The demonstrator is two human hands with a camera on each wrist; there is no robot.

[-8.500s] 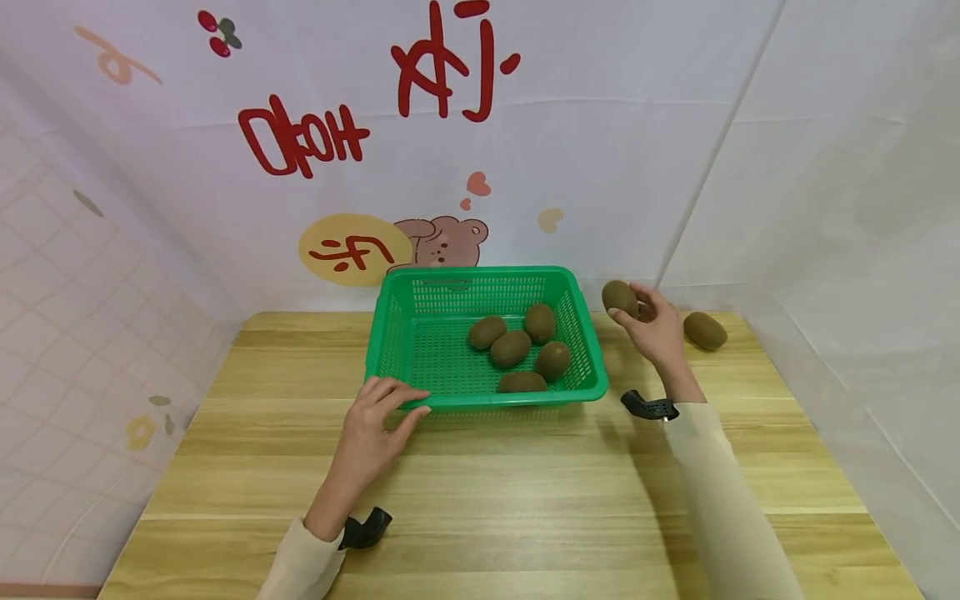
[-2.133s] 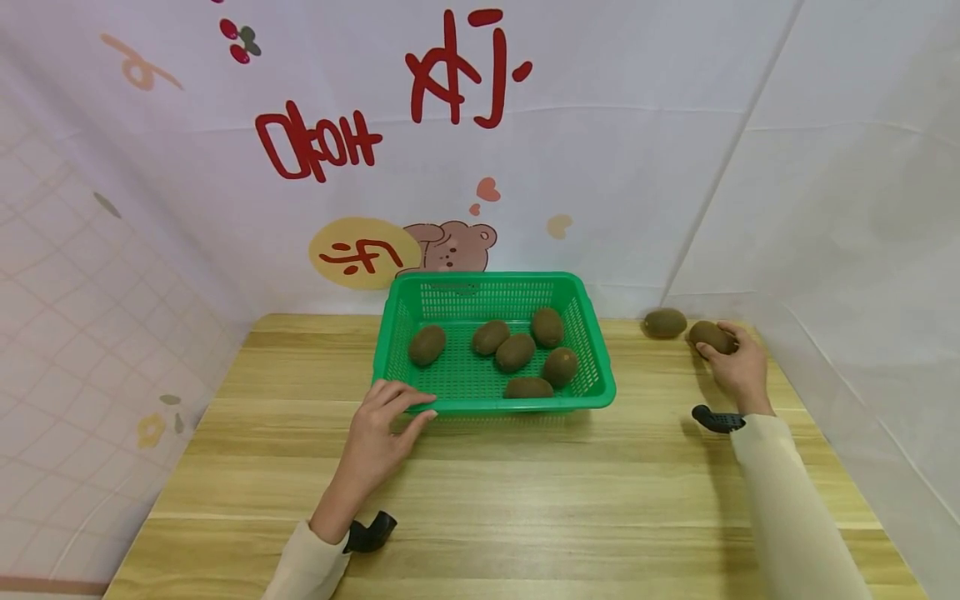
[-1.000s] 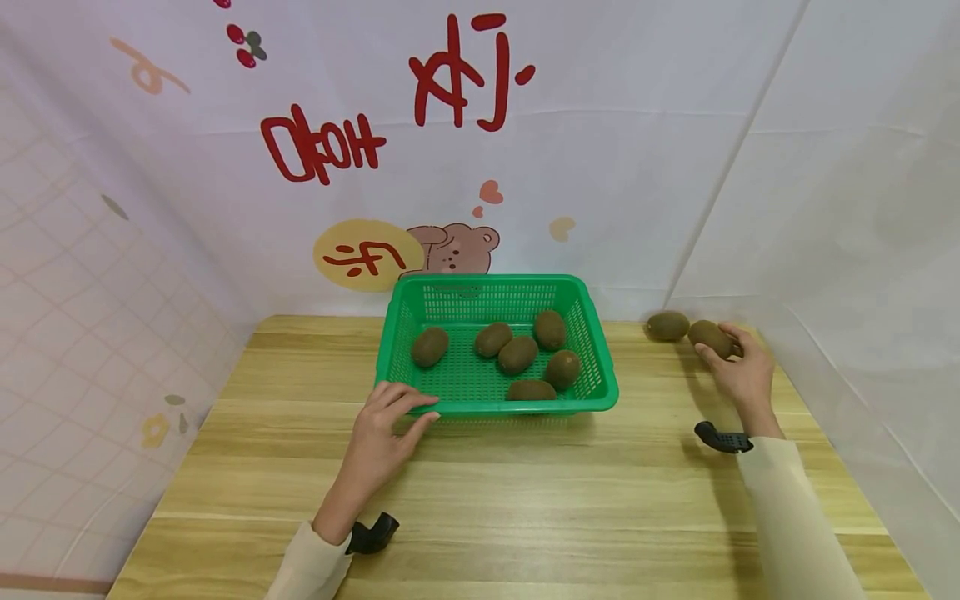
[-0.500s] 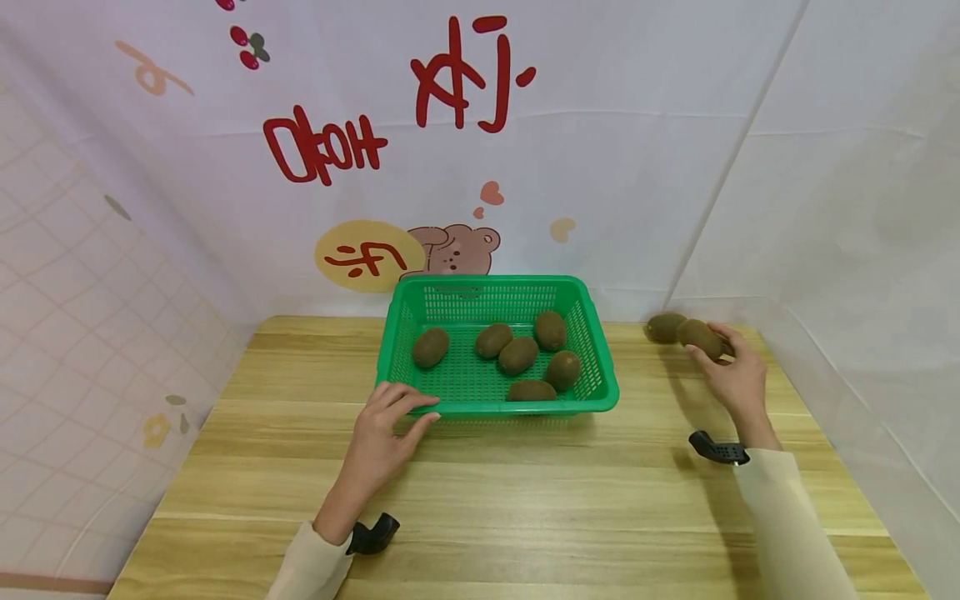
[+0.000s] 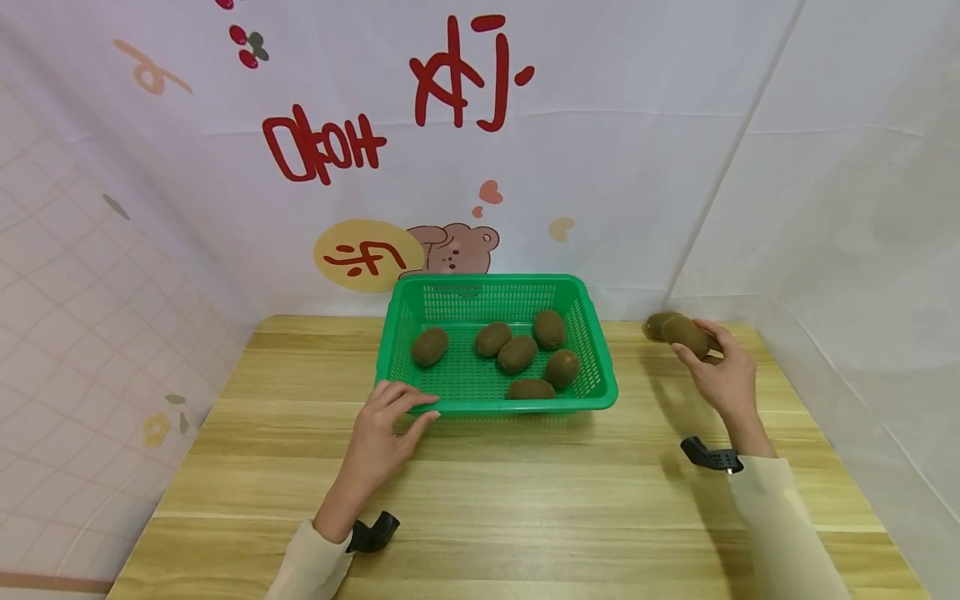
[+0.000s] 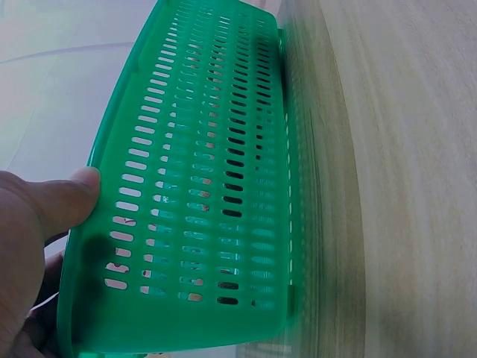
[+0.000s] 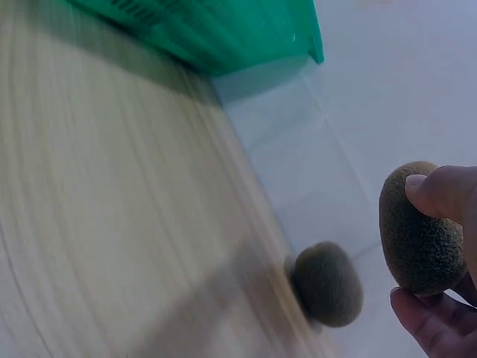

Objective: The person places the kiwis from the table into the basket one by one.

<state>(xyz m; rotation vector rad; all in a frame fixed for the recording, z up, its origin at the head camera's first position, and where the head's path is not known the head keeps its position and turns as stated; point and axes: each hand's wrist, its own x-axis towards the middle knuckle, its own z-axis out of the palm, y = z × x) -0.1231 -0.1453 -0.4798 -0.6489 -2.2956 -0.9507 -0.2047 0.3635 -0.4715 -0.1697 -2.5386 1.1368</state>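
Observation:
My right hand [image 5: 726,372] grips a brown fuzzy kiwi [image 5: 686,336] between thumb and fingers, raised above the table at the right. In the right wrist view the held kiwi [image 7: 421,239] is apart from another kiwi [image 7: 328,285], which lies on the table by the wall; in the head view the held one partly covers it. My left hand [image 5: 381,432] pinches the near rim of a green plastic basket [image 5: 491,407] at its left corner, thumb outside, as the left wrist view also shows. Inside the basket lie several kiwis [image 5: 517,355], one of them [image 5: 430,347] apart at the left.
The wooden table [image 5: 510,508] reaches back to a white printed cloth wall [image 5: 615,167]. Cloth also hangs along the left side [image 5: 82,350] and the right side [image 5: 862,250]. A black wrist camera [image 5: 711,456] sits on the right wrist.
One more kiwi lies at the basket's left than at first. My right hand has taken up a kiwi from the far right and moved left with it. My left hand stays on the rim.

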